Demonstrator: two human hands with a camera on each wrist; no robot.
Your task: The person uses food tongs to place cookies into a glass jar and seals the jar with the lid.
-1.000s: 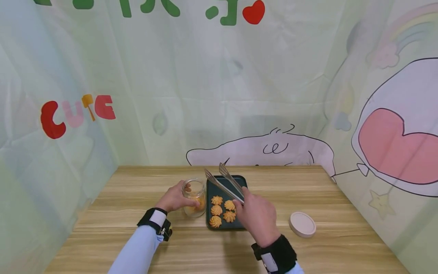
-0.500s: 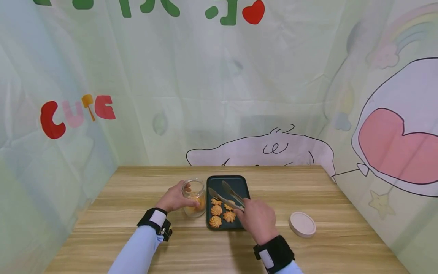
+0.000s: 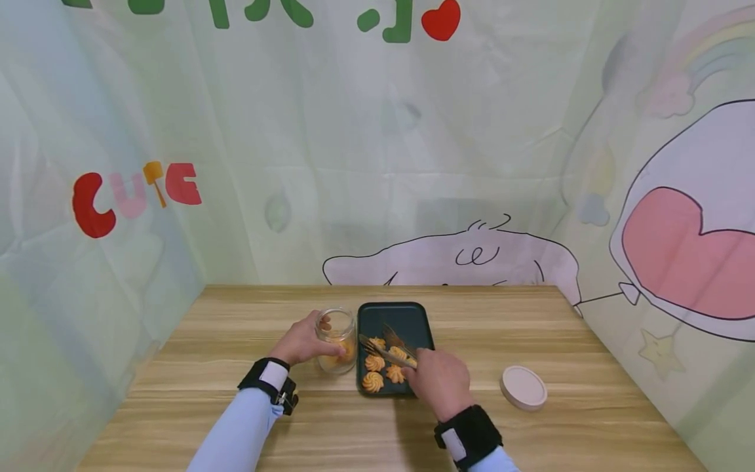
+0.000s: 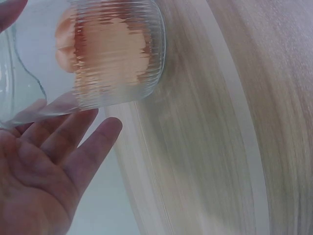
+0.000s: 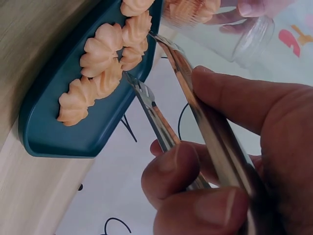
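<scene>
My left hand [image 3: 303, 341] holds a glass jar [image 3: 337, 360] around its left side, thumb across the front. The jar stands upright and lidless on the table, and the left wrist view shows cookies [image 4: 112, 54] in its ribbed lower part. Metal tongs [image 5: 215, 132] are gripped between the thumb and curled fingers of my right hand [image 3: 439, 380]. Their spread tips are over the far swirled cookies on the dark tray [image 3: 395, 312]; whether they touch one, I cannot tell. Several cookies [image 5: 101, 49] lie on the tray's near part.
Right of the tray lies a round, pale lid [image 3: 523, 387]. The wooden table [image 3: 236, 426] ends at a printed cloth backdrop [image 3: 265, 196] at the back. Jar and tray stand close side by side.
The right hand has lowered the tongs from above the tray's far end down to the cookies, with the tips coming nearer to me. The left hand and jar have stayed in place.
</scene>
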